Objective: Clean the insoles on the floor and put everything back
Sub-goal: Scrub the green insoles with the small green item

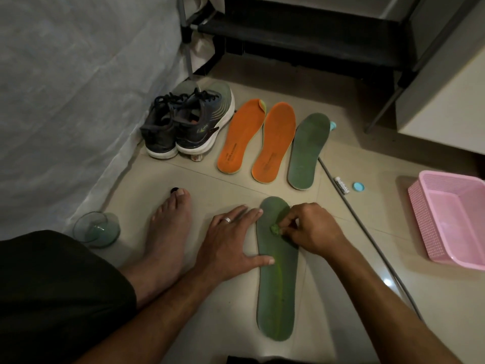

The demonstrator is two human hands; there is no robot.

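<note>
Scrubbing works best if our flat left hand (231, 243) presses the green insole (277, 279) while our right hand (312, 229) pinches the green wad (276, 229).

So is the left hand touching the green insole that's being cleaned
Touching. The head view shows the left hand spread flat, its thumb and fingertips lying on the edge of the green insole, while the right hand pinches a small green wad on it.
</note>
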